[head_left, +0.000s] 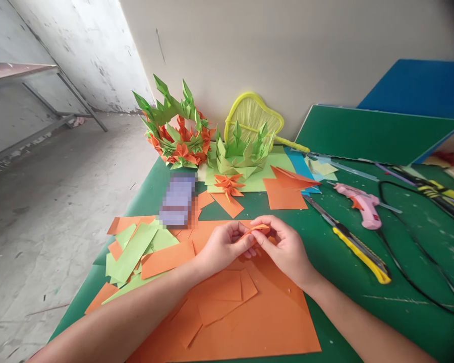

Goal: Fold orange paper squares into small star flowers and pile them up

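At the far left, a table (18,71) with a reddish top stood against the wall, over a grey concrete floor (109,156). Next came the green-covered bench (142,191), its left edge slanting away. On that side lay a loose heap of paper strips (134,247), light green and orange, overlapping one another. Farther back stood a tall crown (181,143) of green points and orange paper flowers, and in front of it lay a pixelated purplish rectangle (177,199). Near the middle, the left hand (219,247) had its grip closed on a small folded orange piece (259,228), which was held just above a large orange sheet (272,322) spread on the bench. Behind the hands lay a spiky orange paper flower (229,185), with a pale green crown (242,159) behind it and a yellow framed net (253,118) leaning on the wall. The right hand (287,247) pinched the same folded piece between thumb and fingers, its grip closed too. Beyond it were some orange squares (285,195), then a yellow cutter knife (348,247), and a pink glue gun (359,201) with its black cable (419,242) looping rightward. Green and blue boards (374,133) leaned at the back right.
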A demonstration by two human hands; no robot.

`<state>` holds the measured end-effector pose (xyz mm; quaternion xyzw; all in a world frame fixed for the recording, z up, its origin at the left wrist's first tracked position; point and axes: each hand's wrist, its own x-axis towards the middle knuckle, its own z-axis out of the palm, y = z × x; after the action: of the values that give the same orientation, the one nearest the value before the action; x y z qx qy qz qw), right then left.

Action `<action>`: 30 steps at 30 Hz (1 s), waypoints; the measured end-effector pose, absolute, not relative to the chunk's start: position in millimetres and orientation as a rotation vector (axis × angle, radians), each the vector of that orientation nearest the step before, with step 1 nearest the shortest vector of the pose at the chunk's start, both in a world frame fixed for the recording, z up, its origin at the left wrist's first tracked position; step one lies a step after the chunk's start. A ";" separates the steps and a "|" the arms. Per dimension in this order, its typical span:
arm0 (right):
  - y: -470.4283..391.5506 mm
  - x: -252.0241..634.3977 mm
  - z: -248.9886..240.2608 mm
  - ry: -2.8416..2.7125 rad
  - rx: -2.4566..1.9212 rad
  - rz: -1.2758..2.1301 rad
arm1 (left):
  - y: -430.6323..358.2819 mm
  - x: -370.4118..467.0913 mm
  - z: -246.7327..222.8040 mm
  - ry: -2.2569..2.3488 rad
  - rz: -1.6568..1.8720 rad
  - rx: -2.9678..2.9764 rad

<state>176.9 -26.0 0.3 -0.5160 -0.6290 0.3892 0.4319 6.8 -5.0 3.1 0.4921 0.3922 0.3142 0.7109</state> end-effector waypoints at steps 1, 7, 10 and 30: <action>-25.1 177.7 -0.5 -1.550 -1.285 0.975 | -4.2 6.8 2.5 0.866 0.703 1.072; -21.1 183.0 -3.1 -1.480 -1.236 0.964 | -0.6 5.7 -0.2 0.899 0.788 0.944; -20.8 183.9 -2.2 -1.564 -1.220 0.857 | -0.8 6.0 -1.6 0.904 0.794 0.934; -19.5 183.4 4.1 -1.995 -1.209 0.247 | -3.4 8.9 -1.1 0.913 0.817 0.980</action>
<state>183.4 -19.5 4.1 -0.4752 -0.7840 0.0971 0.3876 8.9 -3.4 -1.1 0.4413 0.4110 0.3678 0.7079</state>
